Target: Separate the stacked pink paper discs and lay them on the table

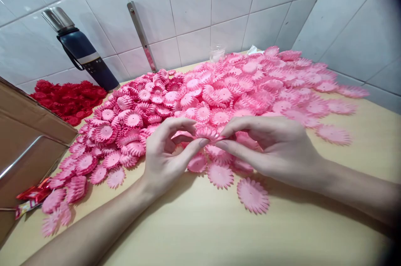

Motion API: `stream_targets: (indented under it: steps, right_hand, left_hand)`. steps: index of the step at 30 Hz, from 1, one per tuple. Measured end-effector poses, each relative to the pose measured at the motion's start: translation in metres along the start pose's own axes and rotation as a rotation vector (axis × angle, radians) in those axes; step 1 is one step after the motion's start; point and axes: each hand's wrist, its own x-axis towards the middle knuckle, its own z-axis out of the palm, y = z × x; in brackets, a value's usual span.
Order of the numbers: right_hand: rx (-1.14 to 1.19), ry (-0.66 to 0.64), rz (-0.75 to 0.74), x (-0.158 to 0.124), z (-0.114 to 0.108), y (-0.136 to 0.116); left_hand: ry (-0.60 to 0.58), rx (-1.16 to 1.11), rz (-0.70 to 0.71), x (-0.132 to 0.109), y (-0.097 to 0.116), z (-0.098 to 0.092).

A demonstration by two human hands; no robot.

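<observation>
One pink flower (208, 133) shows nearly edge-on between both thumbs, its long axis running 9 to 3 o'clock: your left hand (164, 153) pinches the 9 end, your right hand (275, 147) the 3 end, neither nearer. At 12 lies a pile (224, 94) of others, thin, frilled, cloth-looking, on the smooth worktop (194, 228).

Blue flask (88, 56), cardboard box (31, 117)
</observation>
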Motion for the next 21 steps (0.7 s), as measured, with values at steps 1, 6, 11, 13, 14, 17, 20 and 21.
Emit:
stream_targets:
  steps: [1, 6, 11, 13, 14, 17, 20, 21]
  right_hand:
    - [0.001, 0.007, 0.001, -0.0001, 0.0002, -0.0001]
    - [0.057, -0.030, -0.022, -0.0014, 0.0004, -0.0007]
    - [0.116, -0.114, -0.055, -0.0028, -0.0002, -0.0014]
    - [0.135, -0.135, -0.028, -0.0019, -0.0012, -0.0024]
    - [0.152, -0.145, -0.002, -0.0010, -0.0019, -0.0029]
    - [0.227, -0.167, 0.107, 0.0019, -0.0039, -0.0045]
    - [0.264, -0.166, 0.192, 0.0034, -0.0049, -0.0057]
    - [0.263, -0.164, 0.201, 0.0035, -0.0049, -0.0060]
  left_hand:
    - [0.008, -0.053, -0.030, 0.0002, -0.0005, 0.0006]
    - [-0.085, -0.065, 0.006, -0.0017, -0.0019, -0.0017]
    - [-0.062, -0.081, -0.028, -0.0042, -0.0008, -0.0036]
    - [-0.061, -0.088, -0.046, -0.0047, -0.0002, -0.0031]
    - [-0.067, -0.082, -0.048, -0.0049, -0.0002, -0.0030]
    - [-0.099, -0.061, -0.030, -0.0054, -0.0010, -0.0033]
    - [-0.133, -0.014, 0.015, -0.0052, -0.0018, -0.0044]
    - [-0.138, 0.007, 0.030, -0.0050, -0.0018, -0.0048]
